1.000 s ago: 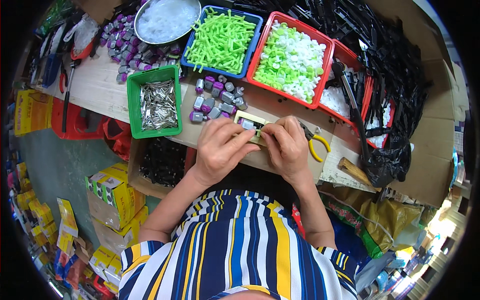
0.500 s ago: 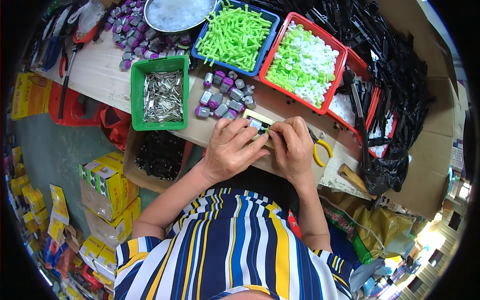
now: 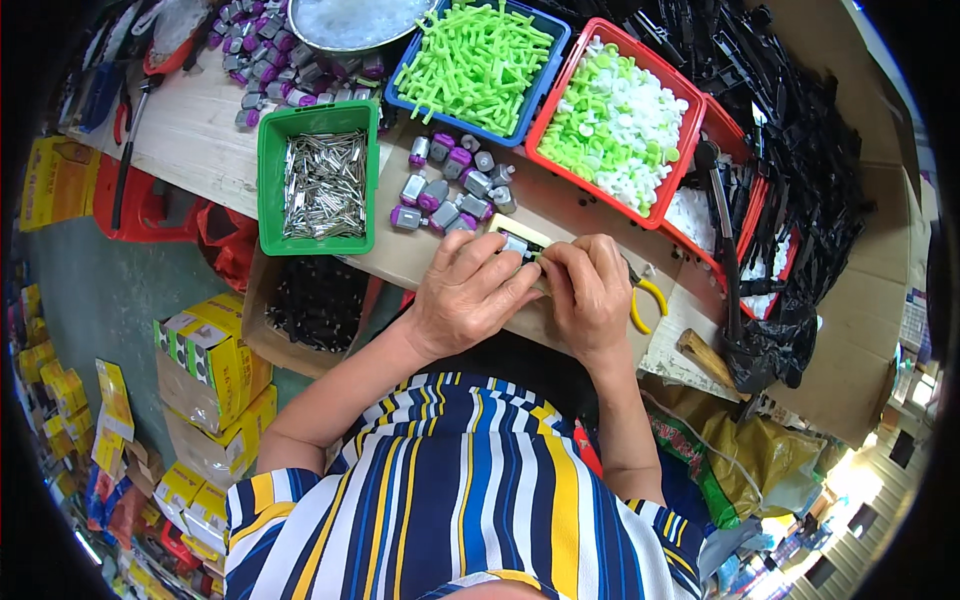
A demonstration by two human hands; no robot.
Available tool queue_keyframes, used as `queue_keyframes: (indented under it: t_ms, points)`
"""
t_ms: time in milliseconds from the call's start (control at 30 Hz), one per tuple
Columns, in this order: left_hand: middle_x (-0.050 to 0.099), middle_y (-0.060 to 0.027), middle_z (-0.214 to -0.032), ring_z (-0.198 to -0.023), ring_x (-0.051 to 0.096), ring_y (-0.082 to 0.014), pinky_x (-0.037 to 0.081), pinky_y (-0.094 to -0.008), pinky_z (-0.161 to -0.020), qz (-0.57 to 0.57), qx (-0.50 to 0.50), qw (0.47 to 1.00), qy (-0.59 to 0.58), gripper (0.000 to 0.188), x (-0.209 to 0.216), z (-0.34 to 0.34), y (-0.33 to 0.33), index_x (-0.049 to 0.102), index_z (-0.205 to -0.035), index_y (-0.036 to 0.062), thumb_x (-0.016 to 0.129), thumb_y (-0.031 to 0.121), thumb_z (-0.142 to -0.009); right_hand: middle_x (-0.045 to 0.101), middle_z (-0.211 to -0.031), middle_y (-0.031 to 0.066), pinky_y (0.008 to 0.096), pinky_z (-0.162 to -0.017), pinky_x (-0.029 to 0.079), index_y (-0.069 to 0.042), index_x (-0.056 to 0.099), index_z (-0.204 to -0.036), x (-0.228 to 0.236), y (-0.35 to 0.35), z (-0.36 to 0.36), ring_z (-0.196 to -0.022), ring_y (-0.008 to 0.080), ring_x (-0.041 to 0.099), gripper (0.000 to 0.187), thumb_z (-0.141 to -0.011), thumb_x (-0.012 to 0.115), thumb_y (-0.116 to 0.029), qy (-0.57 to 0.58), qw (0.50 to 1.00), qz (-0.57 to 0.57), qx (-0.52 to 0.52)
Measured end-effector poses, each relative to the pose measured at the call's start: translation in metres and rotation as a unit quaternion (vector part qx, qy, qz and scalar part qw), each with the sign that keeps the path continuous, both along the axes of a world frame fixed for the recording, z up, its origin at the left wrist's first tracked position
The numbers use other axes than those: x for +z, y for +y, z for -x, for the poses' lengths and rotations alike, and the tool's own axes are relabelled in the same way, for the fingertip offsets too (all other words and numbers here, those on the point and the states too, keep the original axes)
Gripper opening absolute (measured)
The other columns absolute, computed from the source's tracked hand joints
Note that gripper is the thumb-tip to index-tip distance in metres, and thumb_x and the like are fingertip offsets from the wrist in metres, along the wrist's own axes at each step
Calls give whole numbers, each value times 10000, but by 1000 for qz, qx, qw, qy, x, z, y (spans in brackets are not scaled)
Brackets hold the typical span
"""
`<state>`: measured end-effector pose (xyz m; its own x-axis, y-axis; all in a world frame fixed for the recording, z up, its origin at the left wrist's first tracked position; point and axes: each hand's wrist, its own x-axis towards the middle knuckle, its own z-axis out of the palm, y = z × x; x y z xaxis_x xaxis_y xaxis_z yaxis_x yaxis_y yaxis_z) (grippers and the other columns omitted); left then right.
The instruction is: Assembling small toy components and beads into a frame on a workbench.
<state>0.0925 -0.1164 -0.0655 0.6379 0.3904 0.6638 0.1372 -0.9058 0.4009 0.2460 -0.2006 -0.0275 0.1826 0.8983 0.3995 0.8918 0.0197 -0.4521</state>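
Between our 2 hands, a cream holder (image 3: 520, 231) cradles 1 grey motor (image 3: 514, 245), perhaps for steadiness. The left hand (image 3: 465, 300) curls at its left, grip hidden; the right hand (image 3: 592, 297) pinches narrowly at its right, contents unclear. Spare motors (image 3: 434, 195) sit beyond its left, likely for reach.

A block (image 3: 514, 243) sat in a holder (image 3: 497, 223) at a worker's hands (image 3: 466, 298) on the surface (image 3: 195, 130), more blocks (image 3: 437, 190) clustered behind, to the left. Farther left stood a bin (image 3: 316, 246) of pins (image 3: 328, 185); behind, trays of sticks (image 3: 480, 60) and caps (image 3: 620, 120) stood side by side, caps rightmost. Pliers (image 3: 655, 290) lay just right of the hands.
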Motion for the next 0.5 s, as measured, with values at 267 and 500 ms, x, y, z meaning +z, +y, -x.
queue_keyframes:
  t_ms: [267,500]
  points:
    - [595,-53,-970,-999,560,-272,430,-421,-830,-20,-18,1000,2,334,0,-1,5,693,-995,57,817,156,-701,593,-835,102,327,-648,475,-12,676,-910,22,-10,-19,-736,239,599,159,-773,712,59,75,996,-21,-40]
    - [595,-68,-932,-953,569,-293,476,-405,-748,0,-40,999,-32,366,-3,1,8,715,-1004,41,842,75,-662,612,-873,96,314,-666,476,-21,681,-936,24,-47,-36,-766,228,627,169,-789,706,58,66,996,41,-33]
